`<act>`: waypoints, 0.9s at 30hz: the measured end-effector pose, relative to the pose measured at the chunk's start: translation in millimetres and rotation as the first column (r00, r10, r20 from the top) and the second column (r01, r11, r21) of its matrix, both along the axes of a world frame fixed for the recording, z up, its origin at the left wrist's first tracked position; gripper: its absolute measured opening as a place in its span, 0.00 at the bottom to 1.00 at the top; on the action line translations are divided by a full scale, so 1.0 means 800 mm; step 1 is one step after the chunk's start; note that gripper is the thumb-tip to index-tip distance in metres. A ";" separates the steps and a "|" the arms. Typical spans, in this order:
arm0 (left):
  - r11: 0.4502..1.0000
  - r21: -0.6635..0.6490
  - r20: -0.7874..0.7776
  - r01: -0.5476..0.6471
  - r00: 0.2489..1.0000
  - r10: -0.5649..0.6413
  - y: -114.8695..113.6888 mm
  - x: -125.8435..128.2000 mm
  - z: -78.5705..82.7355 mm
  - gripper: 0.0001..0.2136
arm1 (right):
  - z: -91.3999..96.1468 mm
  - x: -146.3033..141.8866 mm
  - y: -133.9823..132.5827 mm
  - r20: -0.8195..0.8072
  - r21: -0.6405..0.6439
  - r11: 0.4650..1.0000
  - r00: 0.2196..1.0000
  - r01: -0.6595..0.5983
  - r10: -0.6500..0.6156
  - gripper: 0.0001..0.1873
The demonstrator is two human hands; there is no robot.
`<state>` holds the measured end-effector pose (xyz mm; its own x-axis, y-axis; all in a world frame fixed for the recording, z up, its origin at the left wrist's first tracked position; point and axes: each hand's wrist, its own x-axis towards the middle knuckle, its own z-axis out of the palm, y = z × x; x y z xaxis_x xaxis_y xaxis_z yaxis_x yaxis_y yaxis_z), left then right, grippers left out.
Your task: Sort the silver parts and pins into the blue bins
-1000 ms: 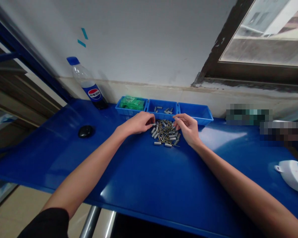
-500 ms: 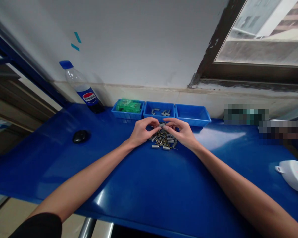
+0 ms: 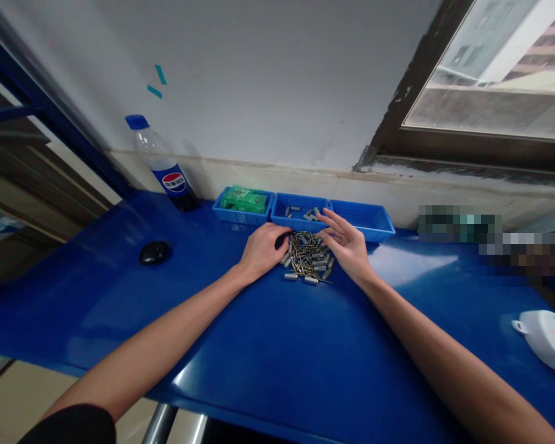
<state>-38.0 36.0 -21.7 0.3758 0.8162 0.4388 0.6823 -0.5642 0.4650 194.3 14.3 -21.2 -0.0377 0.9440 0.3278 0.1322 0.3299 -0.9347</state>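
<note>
The fingers of the left hand (image 3: 263, 246) are curling down at the left edge of the pile of small metal parts (image 3: 308, 258), whether pinching one cannot be told, while those of the right hand (image 3: 346, 242) are spreading wide and empty over its right edge, the pile lying between them on the blue table (image 3: 277, 345). Behind it 3 blue bins are sitting side by side: the left bin (image 3: 243, 207) is holding green pieces, the middle bin (image 3: 300, 213) a few metal parts, and the right bin (image 3: 365, 219) is showing nothing. A cola bottle (image 3: 163, 164), a white device (image 3: 546, 339) and a black mouse (image 3: 154, 252) are lying well apart.
</note>
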 end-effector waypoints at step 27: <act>0.991 -0.132 0.335 -0.015 0.940 0.059 0.008 -0.008 -0.008 0.12 | -0.004 0.002 0.001 -0.096 0.010 1.000 0.995 -0.007 0.008 0.14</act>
<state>-44.5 42.6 -28.5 0.1923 0.8834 0.4272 0.4917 -0.4635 0.7372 196.1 15.5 -24.6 -0.0122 0.9407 0.3390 0.0392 0.3392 -0.9399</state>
